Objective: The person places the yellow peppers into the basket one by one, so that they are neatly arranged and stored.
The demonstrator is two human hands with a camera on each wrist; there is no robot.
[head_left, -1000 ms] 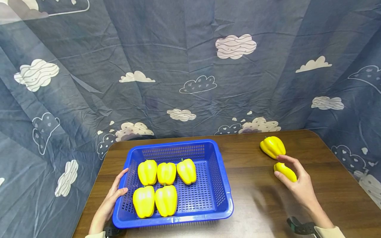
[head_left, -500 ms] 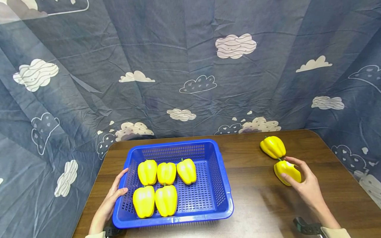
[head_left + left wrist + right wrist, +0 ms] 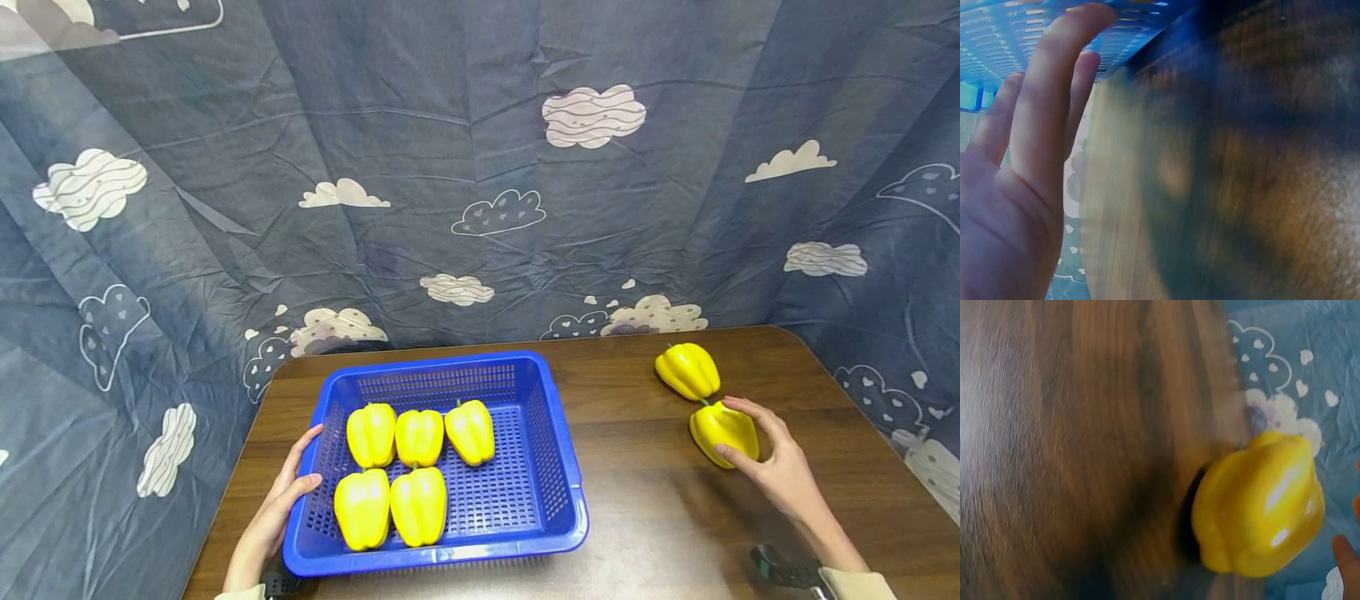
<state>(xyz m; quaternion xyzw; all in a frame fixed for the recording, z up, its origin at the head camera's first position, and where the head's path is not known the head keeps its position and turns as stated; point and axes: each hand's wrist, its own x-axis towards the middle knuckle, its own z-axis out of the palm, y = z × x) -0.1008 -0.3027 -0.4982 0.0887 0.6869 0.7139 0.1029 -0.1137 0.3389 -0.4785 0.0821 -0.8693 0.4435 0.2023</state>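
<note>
A blue plastic basket (image 3: 555,467) with several yellow bell peppers (image 3: 418,506) inside stands on the wooden table. My left hand (image 3: 273,508) rests against its left side, thumb and fingertip on the rim. Nearly straight fingers (image 3: 1041,119) touch the perforated wall in the left wrist view. At the right, a yellow bell pepper (image 3: 723,432) lies on its side below my right hand (image 3: 780,462), whose thumb and fingers are spread loosely around it. The right wrist view shows fingertips (image 3: 1345,553) apart from a pepper (image 3: 1260,509). Whether the right hand still touches the pepper is unclear.
Another yellow bell pepper (image 3: 687,371) lies just behind the one near my right hand. A dark blue curtain (image 3: 465,167) with cloud prints hangs behind the table (image 3: 622,500). The table's right edge runs beyond my right hand.
The right hand has turned the nearer pepper and set it beside the other, its stem now showing. Since then the hand has eased slightly right. Left hand and basket stay still.
</note>
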